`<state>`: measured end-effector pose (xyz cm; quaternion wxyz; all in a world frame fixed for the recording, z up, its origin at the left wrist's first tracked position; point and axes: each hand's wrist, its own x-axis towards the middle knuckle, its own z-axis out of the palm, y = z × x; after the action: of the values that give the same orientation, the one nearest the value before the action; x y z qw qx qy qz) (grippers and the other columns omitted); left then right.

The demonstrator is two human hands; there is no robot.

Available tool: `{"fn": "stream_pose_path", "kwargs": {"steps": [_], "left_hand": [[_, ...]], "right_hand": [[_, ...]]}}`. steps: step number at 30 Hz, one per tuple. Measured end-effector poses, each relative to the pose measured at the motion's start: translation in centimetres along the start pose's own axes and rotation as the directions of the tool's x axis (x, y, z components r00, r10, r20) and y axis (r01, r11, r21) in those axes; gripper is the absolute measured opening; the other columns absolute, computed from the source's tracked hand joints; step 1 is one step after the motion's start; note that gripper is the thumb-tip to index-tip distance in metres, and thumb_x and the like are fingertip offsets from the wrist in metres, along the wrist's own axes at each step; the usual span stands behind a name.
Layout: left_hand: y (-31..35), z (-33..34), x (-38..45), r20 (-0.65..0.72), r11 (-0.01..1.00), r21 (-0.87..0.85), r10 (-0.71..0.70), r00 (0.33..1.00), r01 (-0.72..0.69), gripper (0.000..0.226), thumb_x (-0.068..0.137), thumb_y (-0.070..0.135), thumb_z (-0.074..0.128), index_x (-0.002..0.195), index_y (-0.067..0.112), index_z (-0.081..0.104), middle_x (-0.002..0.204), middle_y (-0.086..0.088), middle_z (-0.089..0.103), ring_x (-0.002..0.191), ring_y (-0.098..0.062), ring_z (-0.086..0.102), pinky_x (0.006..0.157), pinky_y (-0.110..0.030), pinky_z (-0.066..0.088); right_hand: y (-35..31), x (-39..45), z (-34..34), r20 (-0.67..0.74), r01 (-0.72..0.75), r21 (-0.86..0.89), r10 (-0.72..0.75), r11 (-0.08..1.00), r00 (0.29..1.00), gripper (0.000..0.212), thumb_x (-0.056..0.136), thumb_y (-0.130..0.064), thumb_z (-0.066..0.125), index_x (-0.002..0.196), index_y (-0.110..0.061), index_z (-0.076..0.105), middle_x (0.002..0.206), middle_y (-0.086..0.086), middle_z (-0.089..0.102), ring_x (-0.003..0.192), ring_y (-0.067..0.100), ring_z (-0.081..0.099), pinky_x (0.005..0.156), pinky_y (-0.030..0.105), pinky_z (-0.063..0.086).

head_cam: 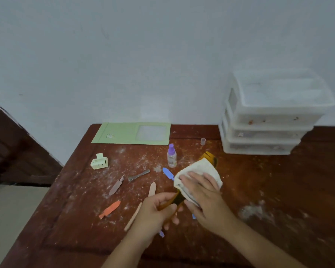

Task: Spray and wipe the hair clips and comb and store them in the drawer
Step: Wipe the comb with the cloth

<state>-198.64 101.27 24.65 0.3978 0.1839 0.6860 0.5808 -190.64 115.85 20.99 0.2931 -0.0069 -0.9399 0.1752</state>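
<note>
My left hand (159,209) grips the handle of an amber comb (209,157) above the dusty wooden table (269,190). My right hand (203,194) holds a white cloth (201,169) folded around the comb's middle; only the toothed end and handle show. Loose on the table lie several clips: a pale green claw clip (99,161), a grey clip (138,175), a brownish clip (116,185), an orange clip (110,209), a blue clip (168,173) and a beige clip (152,188). A small spray bottle (171,156) with a purple top stands upright behind the cloth.
A white three-drawer plastic unit (263,120) stands at the back right against the wall, drawers closed. A green folder (132,133) lies at the table's back edge. A small clear cap (203,141) sits near the drawers. A long beige stick (132,217) lies by my left wrist.
</note>
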Motion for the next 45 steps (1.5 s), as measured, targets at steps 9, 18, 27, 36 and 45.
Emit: {"fn": "stream_pose_path", "kwargs": {"steps": [9, 18, 27, 36, 45], "left_hand": [[0.5, 0.5, -1.0, -0.001, 0.993, 0.029, 0.113, 0.994, -0.113, 0.024, 0.084, -0.001, 0.053, 0.099, 0.013, 0.066, 0.061, 0.005, 0.066, 0.041, -0.007, 0.051, 0.035, -0.017, 0.033], [0.8, -0.2, -0.9, 0.005, 1.000, 0.001, 0.025, 1.000, -0.025, 0.028, 0.086, -0.010, 0.048, 0.094, 0.008, 0.068, 0.061, 0.000, 0.067, 0.038, -0.007, 0.053, 0.031, -0.015, 0.033], [0.9, 1.1, -0.5, -0.061, 0.982, 0.177, -0.056, 0.997, 0.066, 0.028, 0.087, -0.004, 0.049, 0.090, 0.017, 0.067, 0.056, 0.007, 0.063, 0.038, -0.004, 0.052, 0.034, -0.016, 0.034], [1.1, 0.5, -0.7, 0.018, 0.956, 0.287, 0.063, 0.998, -0.066, 0.024, 0.085, -0.005, 0.053, 0.086, 0.015, 0.067, 0.039, 0.006, 0.057, 0.036, -0.001, 0.048, 0.042, -0.009, 0.037], [1.4, -0.3, -0.8, -0.044, 0.965, 0.258, 0.067, 0.997, -0.054, 0.026, 0.087, -0.007, 0.049, 0.084, 0.013, 0.066, 0.035, 0.004, 0.053, 0.034, -0.004, 0.048, 0.041, -0.017, 0.041]], "right_hand": [[3.9, 0.5, -1.6, -0.017, 0.089, -0.206, -0.094, 0.975, 0.995, 0.039, 0.099, -0.036, 0.020, 0.126, -0.021, 0.043, 0.136, -0.012, 0.042, 0.137, 0.021, 0.022, 0.110, 0.050, 0.007], [1.7, 0.3, -0.2, -0.219, -0.301, -0.039, 0.285, 0.953, 0.933, 0.060, 0.098, -0.040, 0.015, 0.109, -0.005, 0.062, 0.116, 0.008, 0.061, 0.109, 0.023, 0.040, 0.094, 0.038, 0.039], [-0.2, -2.9, 2.1, -0.261, -0.308, -0.034, 0.289, 0.951, 0.921, 0.045, 0.098, -0.031, 0.024, 0.102, -0.007, 0.061, 0.103, 0.001, 0.051, 0.087, 0.013, 0.045, 0.078, 0.018, 0.039], [1.2, -2.1, 0.5, -0.122, -0.369, -0.172, 0.352, 0.913, 0.928, 0.044, 0.097, -0.043, 0.013, 0.115, -0.024, 0.048, 0.126, 0.000, 0.047, 0.116, 0.028, 0.035, 0.098, 0.048, 0.034], [-0.4, 0.2, 0.6, -0.243, -0.527, 0.223, 0.570, 0.820, 0.785, 0.028, 0.087, -0.010, 0.053, 0.108, 0.005, 0.062, 0.096, 0.010, 0.049, 0.086, 0.012, 0.048, 0.078, -0.003, 0.032]]}}
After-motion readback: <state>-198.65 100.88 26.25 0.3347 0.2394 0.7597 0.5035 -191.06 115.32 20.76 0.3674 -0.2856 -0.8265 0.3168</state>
